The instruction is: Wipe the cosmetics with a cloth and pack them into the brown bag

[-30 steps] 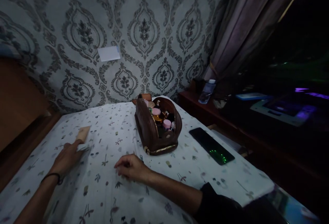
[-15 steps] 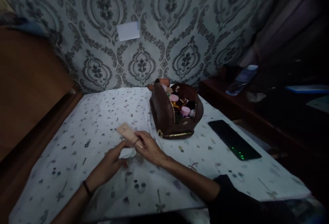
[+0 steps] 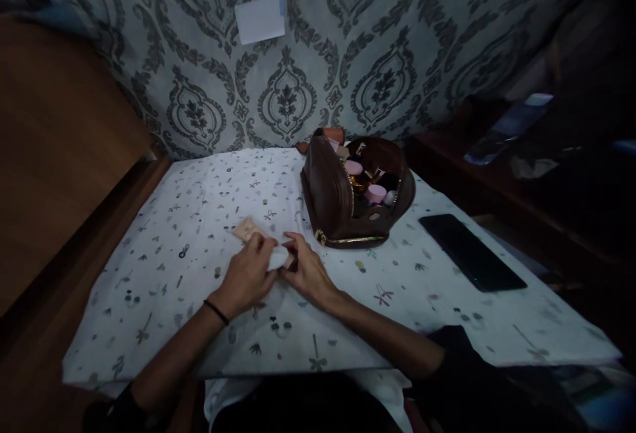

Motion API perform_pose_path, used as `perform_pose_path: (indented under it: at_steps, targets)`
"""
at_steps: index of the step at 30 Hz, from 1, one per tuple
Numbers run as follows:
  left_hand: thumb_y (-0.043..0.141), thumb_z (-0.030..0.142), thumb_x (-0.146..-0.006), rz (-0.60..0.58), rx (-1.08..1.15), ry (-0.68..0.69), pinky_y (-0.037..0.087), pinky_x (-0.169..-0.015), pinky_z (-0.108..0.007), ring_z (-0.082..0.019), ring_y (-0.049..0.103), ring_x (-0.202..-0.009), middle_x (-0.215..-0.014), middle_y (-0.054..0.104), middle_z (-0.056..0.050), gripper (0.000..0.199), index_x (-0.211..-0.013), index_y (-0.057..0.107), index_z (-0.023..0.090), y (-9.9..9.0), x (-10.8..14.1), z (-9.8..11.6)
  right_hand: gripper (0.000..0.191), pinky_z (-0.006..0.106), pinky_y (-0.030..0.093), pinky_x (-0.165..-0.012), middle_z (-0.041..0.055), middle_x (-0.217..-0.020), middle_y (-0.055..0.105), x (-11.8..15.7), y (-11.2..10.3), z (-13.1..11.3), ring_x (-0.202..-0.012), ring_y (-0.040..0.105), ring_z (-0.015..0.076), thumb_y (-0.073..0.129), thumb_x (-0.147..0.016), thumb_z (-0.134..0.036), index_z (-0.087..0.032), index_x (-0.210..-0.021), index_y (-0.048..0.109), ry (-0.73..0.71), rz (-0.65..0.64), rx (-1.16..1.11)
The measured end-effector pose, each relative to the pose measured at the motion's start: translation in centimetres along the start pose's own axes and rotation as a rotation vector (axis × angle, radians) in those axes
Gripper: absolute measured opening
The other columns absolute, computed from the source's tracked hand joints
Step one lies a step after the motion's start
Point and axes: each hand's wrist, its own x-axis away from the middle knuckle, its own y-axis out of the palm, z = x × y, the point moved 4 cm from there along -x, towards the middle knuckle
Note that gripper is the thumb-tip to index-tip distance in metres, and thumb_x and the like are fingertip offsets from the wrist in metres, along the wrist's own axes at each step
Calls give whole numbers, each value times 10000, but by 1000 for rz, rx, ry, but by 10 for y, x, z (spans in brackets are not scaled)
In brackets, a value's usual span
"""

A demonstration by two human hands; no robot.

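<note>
A beige cosmetic tube (image 3: 246,228) points up and left over the cloth, its middle covered by my fingers. My left hand (image 3: 248,269) is closed around it, together with a white wipe or tissue (image 3: 278,258) bunched at its cap end. Thumb and fingers of my right hand (image 3: 311,275) close in on that same end from the right; the exact contact there is too dark to make out. Just beyond my right hand stands an unzipped brown makeup bag (image 3: 325,191), filled with several cosmetics, among them a pink-lidded jar (image 3: 375,194).
A black phone (image 3: 472,252) lies on the patterned white cloth (image 3: 199,201) at the right. A wooden panel (image 3: 59,155) borders the left side. Patterned wallpaper with a white card (image 3: 260,19) rises behind. On a dark surface at the right is a clear bottle (image 3: 509,128).
My left hand has moved from the wipe below up onto the tube. My right hand has slid to the tube's cap end. The view has tilted down.
</note>
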Motion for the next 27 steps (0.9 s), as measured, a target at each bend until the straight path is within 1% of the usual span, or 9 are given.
perform_pose_path:
  at_steps: [2, 4, 8, 13, 16, 19, 22, 24, 27]
  targets:
    - [518, 331, -911, -68, -96, 33, 554, -679, -358, -276, 574, -1034, -1116, 497, -97, 325, -1204, 479, 198, 8, -2, 14, 740, 405, 472, -964, 99, -1190, 642, 2, -2, -1, -1114, 597, 250, 604, -683, -86, -193, -1377, 369, -49, -25, -23]
    - [485, 446, -938, -86, -148, 52, 559, -660, -358, -289, 554, -1079, -1132, 490, -102, 381, -1227, 460, 199, 12, -1, 19, 789, 411, 469, -971, 119, -1244, 625, 3, -3, 0, -1145, 588, 260, 591, -677, -78, -190, -1412, 327, -79, -53, -41]
    - [412, 402, -982, -57, -207, 58, 552, -655, -322, -258, 555, -1083, -1132, 499, -85, 349, -1285, 429, 232, 19, -1, 12, 768, 407, 484, -948, 121, -1218, 637, 2, -2, 5, -1093, 610, 251, 616, -714, -141, -184, -1420, 317, -34, -45, -53]
    - [444, 335, -969, 96, -187, -95, 528, -712, -303, -233, 574, -1019, -1071, 532, -83, 227, -1118, 539, 193, 12, -12, -26, 561, 397, 493, -919, 101, -1137, 625, 2, -3, 5, -1047, 615, 236, 644, -735, -206, -191, -1262, 452, -20, 49, -44]
    - [434, 319, -972, 157, -78, -164, 516, -760, -313, -207, 595, -927, -1038, 542, -66, 248, -1154, 538, 186, 3, -17, -56, 303, 381, 510, -849, 82, -1031, 593, 1, -7, 4, -946, 606, 225, 650, -738, -224, -188, -1016, 534, -29, 117, -8]
    - [424, 338, -978, 173, 24, -179, 510, -780, -324, -197, 600, -866, -977, 545, -42, 262, -1159, 548, 195, -1, -17, -74, 204, 352, 513, -787, 64, -978, 565, 0, -9, 4, -884, 585, 212, 670, -727, -220, -197, -881, 539, -54, 136, -1]
    - [422, 346, -986, 187, 80, -99, 507, -828, -331, -203, 599, -934, -1031, 559, -60, 279, -1168, 557, 182, 2, -12, -64, 212, 330, 505, -759, 52, -953, 563, -2, -10, 4, -866, 580, 205, 692, -714, -203, -198, -870, 548, -63, 123, -13]
    - [421, 353, -993, 164, 83, 23, 507, -837, -317, -202, 591, -987, -1074, 564, -68, 300, -1206, 553, 188, 7, -9, -46, 222, 324, 500, -758, 46, -938, 564, -3, -9, 5, -854, 581, 202, 700, -709, -195, -198, -875, 552, -59, 108, -23]
    - [416, 373, -999, 96, -3, 166, 509, -759, -286, -199, 585, -982, -1080, 569, -65, 330, -1264, 541, 223, 13, -8, -22, 215, 327, 500, -775, 47, -935, 567, -5, -7, 6, -861, 584, 204, 696, -712, -186, -195, -872, 552, -57, 102, -47]
